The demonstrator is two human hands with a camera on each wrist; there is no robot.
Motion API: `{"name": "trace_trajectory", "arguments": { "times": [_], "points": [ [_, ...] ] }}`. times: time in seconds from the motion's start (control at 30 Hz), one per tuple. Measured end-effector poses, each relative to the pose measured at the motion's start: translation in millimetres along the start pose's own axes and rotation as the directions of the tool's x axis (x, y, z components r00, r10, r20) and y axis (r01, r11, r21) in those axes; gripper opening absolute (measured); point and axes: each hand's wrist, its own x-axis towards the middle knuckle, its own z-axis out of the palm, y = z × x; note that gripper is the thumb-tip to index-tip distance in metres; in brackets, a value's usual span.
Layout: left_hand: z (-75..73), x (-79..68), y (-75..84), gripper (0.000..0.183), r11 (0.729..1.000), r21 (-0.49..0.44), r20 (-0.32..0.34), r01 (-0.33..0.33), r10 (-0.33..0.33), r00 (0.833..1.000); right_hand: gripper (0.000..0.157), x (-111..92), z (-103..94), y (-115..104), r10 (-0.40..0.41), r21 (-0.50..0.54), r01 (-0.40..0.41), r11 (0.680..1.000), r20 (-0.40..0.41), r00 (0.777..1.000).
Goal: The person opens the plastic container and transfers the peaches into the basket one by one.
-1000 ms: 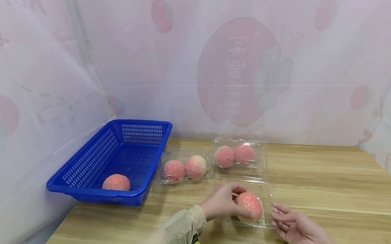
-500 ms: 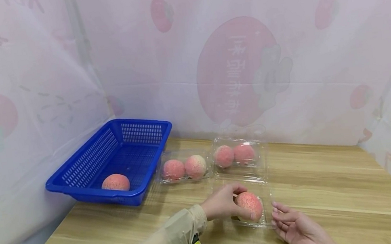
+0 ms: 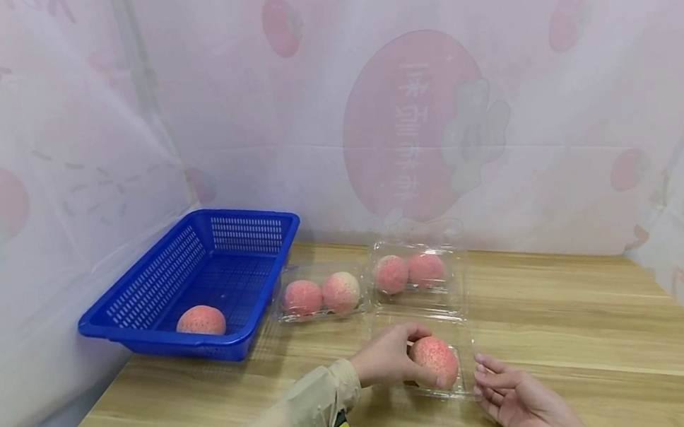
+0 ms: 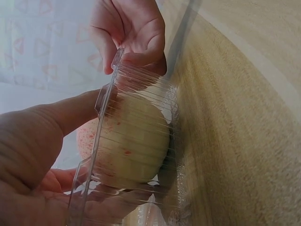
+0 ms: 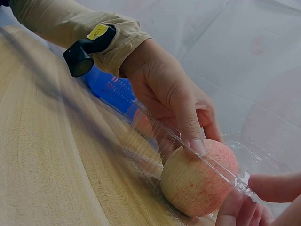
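Observation:
In the head view my left hand holds a pink and cream peach from its left side, thumb at the front. The peach sits in the near tray of an open clear plastic clamshell box. My right hand pinches that box's right rim between thumb and fingers, also plain in the right wrist view. Through the ribbed wall, the left wrist view shows the cream side of the peach. The box's left part is hidden under my left hand.
Behind stand two clear boxes, one with a pair of peaches at left, one with another pair at right. A blue basket at far left bears one peach. Printed cloth walls the wooden table.
The hands, the peach and the box have not visibly moved. Only a very slight shift of the whole head view shows.

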Motion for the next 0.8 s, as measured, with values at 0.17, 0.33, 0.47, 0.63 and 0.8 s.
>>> {"name": "trace_trajectory", "arguments": {
  "times": [0.17,0.33,0.47,0.63,0.8],
  "points": [
    [-0.4,-0.1,0.1,0.067,1.000,0.025,-0.003,0.002,-0.002,1.000,0.021,0.0,0.9,-0.6,-0.002,0.000,0.002,1.000,-0.005,1.000],
    [-0.1,0.7,0.1,0.068,0.999,0.051,0.002,0.000,0.000,1.000,0.022,-0.3,0.6,0.2,0.004,0.003,-0.004,1.000,-0.002,1.000],
    [-0.1,1.4,-1.3,0.069,0.998,0.064,0.014,-0.003,0.002,1.000,0.023,-0.6,0.6,0.4,0.010,0.010,-0.010,1.000,0.010,1.000],
    [0.1,0.8,-1.7,0.067,0.997,0.075,0.024,-0.010,0.008,1.000,0.022,-0.6,0.4,0.3,0.014,0.016,-0.015,1.000,0.019,1.000],
    [-0.2,-1.0,0.8,0.068,0.996,0.084,0.024,-0.013,0.011,1.000,0.021,-0.5,0.4,-0.5,0.013,0.014,-0.014,1.000,0.020,1.000]
  ]
}}
